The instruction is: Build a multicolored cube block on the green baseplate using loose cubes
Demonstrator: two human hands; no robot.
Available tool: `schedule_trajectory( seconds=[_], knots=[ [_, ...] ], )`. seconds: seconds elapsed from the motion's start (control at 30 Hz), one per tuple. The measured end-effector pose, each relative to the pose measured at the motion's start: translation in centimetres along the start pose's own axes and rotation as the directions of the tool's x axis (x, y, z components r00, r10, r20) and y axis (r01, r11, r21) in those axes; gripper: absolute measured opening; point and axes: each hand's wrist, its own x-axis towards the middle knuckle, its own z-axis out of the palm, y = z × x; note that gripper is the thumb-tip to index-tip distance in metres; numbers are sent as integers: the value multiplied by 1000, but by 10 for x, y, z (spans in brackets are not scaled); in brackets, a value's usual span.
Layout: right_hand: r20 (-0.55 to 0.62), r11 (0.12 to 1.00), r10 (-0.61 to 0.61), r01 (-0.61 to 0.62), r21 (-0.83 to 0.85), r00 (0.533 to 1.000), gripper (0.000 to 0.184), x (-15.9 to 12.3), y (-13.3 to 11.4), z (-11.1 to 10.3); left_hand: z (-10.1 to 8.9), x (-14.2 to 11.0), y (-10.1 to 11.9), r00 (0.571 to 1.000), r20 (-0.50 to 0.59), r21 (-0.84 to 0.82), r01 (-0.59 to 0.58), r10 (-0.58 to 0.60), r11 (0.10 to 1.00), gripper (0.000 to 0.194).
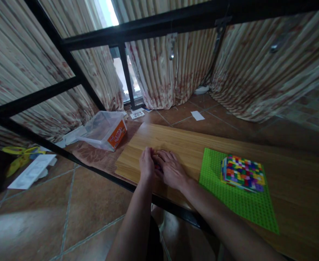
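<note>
Over the wooden board, my left hand point(147, 165) stands on its edge with the fingers pressed together and curved inward. My right hand point(171, 169) bends over from the other side, its fingertips near the left palm. Between the two palms a few small toy bricks point(157, 167), dark red and blue, show in part; my hands cup around them and hide most of them. To the right lies a green baseplate point(216, 188), bearing a block built of many-coloured toy bricks point(243, 172).
Beyond the left end of the wooden board point(172, 136) a clear plastic box point(99, 125) with an orange label sits on a brown mat point(96, 156). Black metal bars point(159, 30) cross in front of curtains point(154, 72). A white tray point(32, 172) lies on the tiled floor.
</note>
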Motion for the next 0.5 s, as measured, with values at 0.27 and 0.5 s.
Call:
schedule_trajectory(
  seconds=[0.27, 0.5],
  knots=[
    [-109, 997, 54, -48, 60, 993, 31, -1, 1, 0, 8, -12, -1, 993, 94, 126, -78, 66, 989, 31],
    [-75, 987, 126, -133, -90, 989, 29, -3, -2, -1, 3, -5, -5, 967, 211, 286, -203, 145, 936, 30]
  ],
)
